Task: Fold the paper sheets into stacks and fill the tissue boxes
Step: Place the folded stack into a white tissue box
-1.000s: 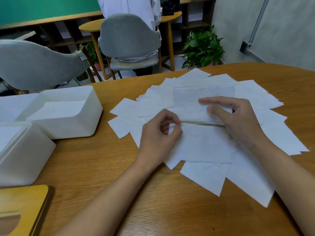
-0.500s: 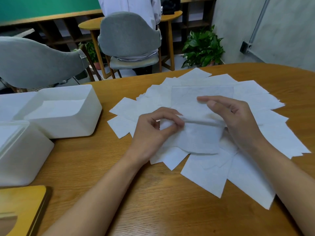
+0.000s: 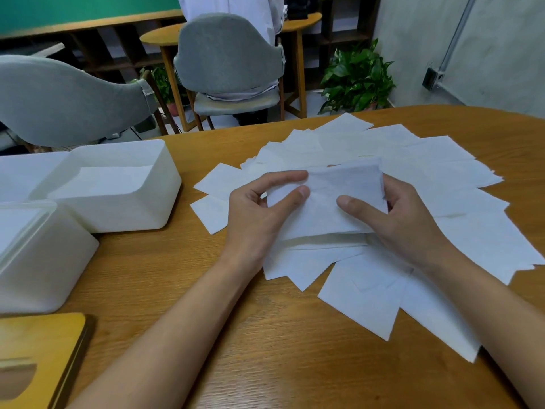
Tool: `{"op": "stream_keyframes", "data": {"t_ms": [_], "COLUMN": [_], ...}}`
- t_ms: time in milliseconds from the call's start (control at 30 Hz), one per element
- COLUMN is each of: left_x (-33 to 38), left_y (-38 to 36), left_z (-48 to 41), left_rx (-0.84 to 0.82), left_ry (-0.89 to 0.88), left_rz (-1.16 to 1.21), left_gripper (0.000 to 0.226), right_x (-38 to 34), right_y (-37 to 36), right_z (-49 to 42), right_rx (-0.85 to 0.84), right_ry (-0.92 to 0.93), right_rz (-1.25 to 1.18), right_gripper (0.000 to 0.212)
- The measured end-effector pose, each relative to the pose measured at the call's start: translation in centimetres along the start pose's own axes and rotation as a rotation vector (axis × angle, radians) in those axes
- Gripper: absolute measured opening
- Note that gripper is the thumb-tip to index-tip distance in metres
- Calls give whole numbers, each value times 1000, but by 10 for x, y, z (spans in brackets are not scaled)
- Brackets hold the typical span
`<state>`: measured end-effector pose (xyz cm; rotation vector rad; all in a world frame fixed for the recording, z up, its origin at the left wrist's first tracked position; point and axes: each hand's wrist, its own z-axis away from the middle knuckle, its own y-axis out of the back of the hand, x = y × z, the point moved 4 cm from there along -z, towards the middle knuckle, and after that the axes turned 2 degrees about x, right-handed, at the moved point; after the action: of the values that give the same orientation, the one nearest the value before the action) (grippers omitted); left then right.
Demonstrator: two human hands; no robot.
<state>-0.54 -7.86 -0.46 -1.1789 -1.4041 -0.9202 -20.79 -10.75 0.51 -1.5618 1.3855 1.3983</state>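
A person's left hand [image 3: 259, 208] and right hand [image 3: 404, 219] both gripped a folded sheet [image 3: 330, 202] of white paper, well to the right of an open tissue box [image 3: 118, 214] on a wooden table [image 3: 206, 349]. The left thumb lay on the sheet's near face with the forefinger curled along its upper edge, pinching that end. The right thumb pressed the same face, and the other right fingers were curled behind the sheet's far end. The sheet was held a little above a fan of loose sheets [image 3: 442, 172], which spread over the table to the right of the box and apart from it. The box, white and lidless, held flat white paper inside. A second box [image 3: 38, 276], also white, stood touching its near left corner. Nearer still than that, at the table's edge, lay a yellow wooden lid [image 3: 38, 349] with a curved slot. Beyond the box stood a grey chair [image 3: 227, 54], and further right a green plant [image 3: 356, 78].
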Motion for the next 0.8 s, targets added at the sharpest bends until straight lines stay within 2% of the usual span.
{"op": "stream_keyframes", "data": {"t_ms": [133, 233, 367, 433, 533, 633, 700, 800], "left_x": [-1, 1, 0, -3, -7, -9, -11, -6], "left_y": [1, 0, 1, 0, -8, -9, -5, -1], "left_z": [0, 0, 0, -1, 0, -1, -1, 0], "left_rx": [-6, 12, 101, 71, -60, -93, -52, -23], "left_ry": [-28, -116, -188, -72, 177, 186, 131, 26], "left_rz": [-29, -110, -260, -178, 172, 168, 77, -41], "left_gripper": [18, 21, 53, 64, 58, 41, 37, 42], "right_x": [2, 2, 1, 1, 1, 3, 0, -4], "right_y": [-1, -1, 1, 3, 5, 8, 8, 8], "right_z": [0, 0, -2, -4, -6, -6, -5, -4], "right_rx": [20, 47, 31, 19, 8, 10, -36, -108], "right_ry": [-15, -19, 7, -1, -27, -12, -10, -49], "right_rz": [32, 8, -85, -198, -299, -211, -225, -217], "right_gripper": [22, 19, 38, 53, 73, 84, 78, 35]}}
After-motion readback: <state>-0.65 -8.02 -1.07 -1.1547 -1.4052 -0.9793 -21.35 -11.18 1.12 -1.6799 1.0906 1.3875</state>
